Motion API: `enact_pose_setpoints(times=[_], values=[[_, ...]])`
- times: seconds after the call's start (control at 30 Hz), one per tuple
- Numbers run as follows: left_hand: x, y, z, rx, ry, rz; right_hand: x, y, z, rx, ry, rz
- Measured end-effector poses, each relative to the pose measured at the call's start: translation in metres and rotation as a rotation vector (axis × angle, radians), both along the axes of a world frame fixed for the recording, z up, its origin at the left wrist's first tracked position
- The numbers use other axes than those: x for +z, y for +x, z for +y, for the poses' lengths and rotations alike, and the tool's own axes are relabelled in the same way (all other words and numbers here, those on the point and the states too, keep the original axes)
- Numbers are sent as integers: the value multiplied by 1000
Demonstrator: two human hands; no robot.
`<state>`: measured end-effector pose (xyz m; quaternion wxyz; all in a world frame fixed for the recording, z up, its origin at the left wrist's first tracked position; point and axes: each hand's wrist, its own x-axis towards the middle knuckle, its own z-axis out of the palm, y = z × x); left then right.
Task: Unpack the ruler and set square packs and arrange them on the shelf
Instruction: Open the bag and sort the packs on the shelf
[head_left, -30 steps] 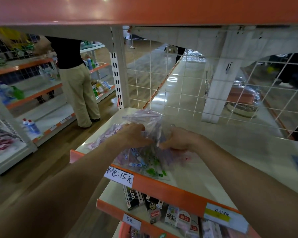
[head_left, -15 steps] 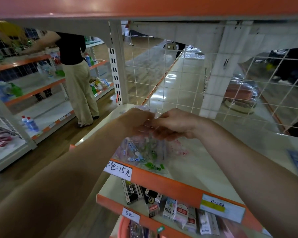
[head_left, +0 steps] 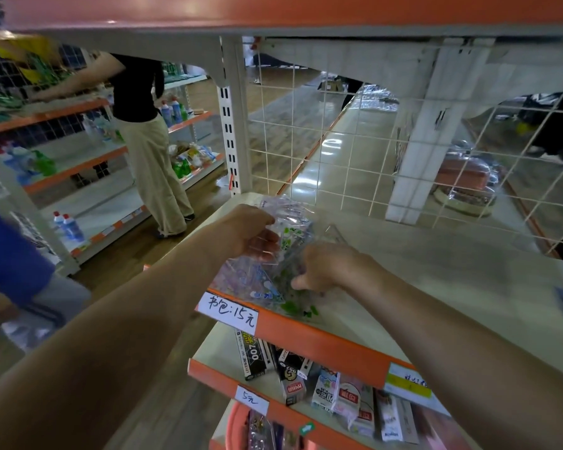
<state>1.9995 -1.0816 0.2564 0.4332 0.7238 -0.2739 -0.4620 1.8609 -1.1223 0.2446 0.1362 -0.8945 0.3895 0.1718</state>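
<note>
Clear plastic packs of rulers and set squares, printed in green, blue and pink, lie in a loose pile at the front left of the pale shelf. My left hand grips the crumpled clear wrapper at the top of the pile. My right hand has its fingers curled down into the packs just right of the left hand, holding one of them. How the lower packs lie under the wrapper is hard to tell.
A white wire grid backs the shelf, and an orange shelf hangs close overhead. Boxed stationery fills the shelf below. A person in beige trousers works at the opposite shelving across the aisle. Another person's blue sleeve shows at left.
Both hands rose together with the wrapper, then my right hand dropped down and right into the packs while my left stayed up on the wrapper. The view shifted slightly left.
</note>
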Motion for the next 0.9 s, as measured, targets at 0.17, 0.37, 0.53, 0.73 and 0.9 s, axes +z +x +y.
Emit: enact_pose_setpoints(times=[0.17,0.37,0.53,0.73,0.9], values=[[-1,-1,0,18,20,-21,-2,2,-1,-76,36,-74],[-7,6,1,37,61,-54,6,-14,-13,-241,283,-120],[-7,2,-1,-3,71,14,28,-39,-24,-374,344,-384],[-2,-8,-7,-46,6,154,46,-48,-27,-389,408,-555],[0,-14,-9,-49,-143,479,41,-27,-13,-280,604,-608]])
